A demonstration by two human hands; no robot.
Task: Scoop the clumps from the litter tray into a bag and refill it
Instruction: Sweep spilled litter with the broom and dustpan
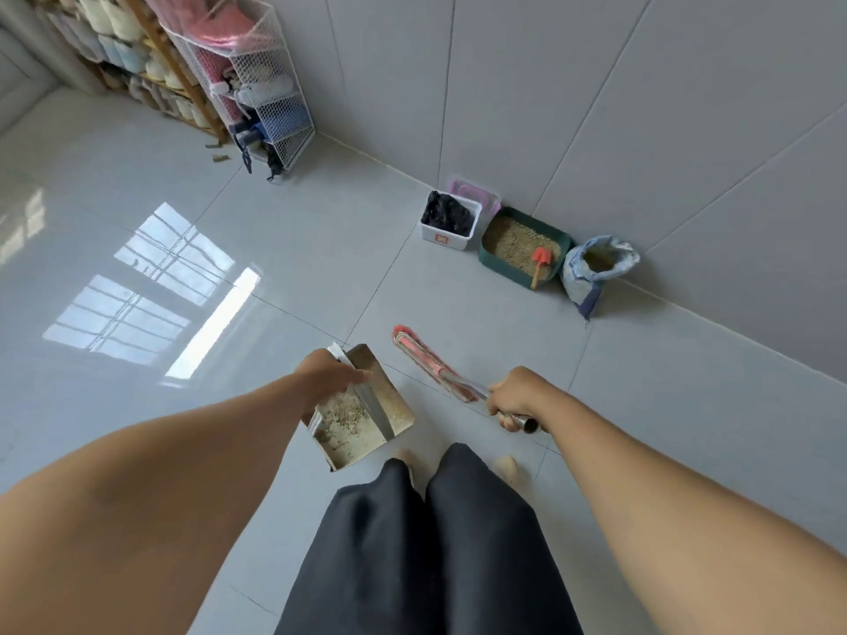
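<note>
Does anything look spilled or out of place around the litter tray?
No spill shows on the floor by the litter tray. Loose grains lie in the dustpan that the left hand holds; the right hand grips a broom. The red scoop sits in the tray, its handle poking over the rim. The sack beside it stands open.

The floor (137, 291) is of smooth, glossy tiles that mirror the light; the wall (596, 107) tiles look smooth but more matt. The dustpan (398, 396) is dull sheet metal, dusted with rough grains. The broom (431, 364) has a shiny metal tube for handle. The litter tray (502, 271) is dark green plastic, its litter (513, 240) coarse and grainy; the scoop (541, 258) looks red plastic. The bin (459, 243) is white plastic, the bag (447, 213) in it black and crinkled
</note>
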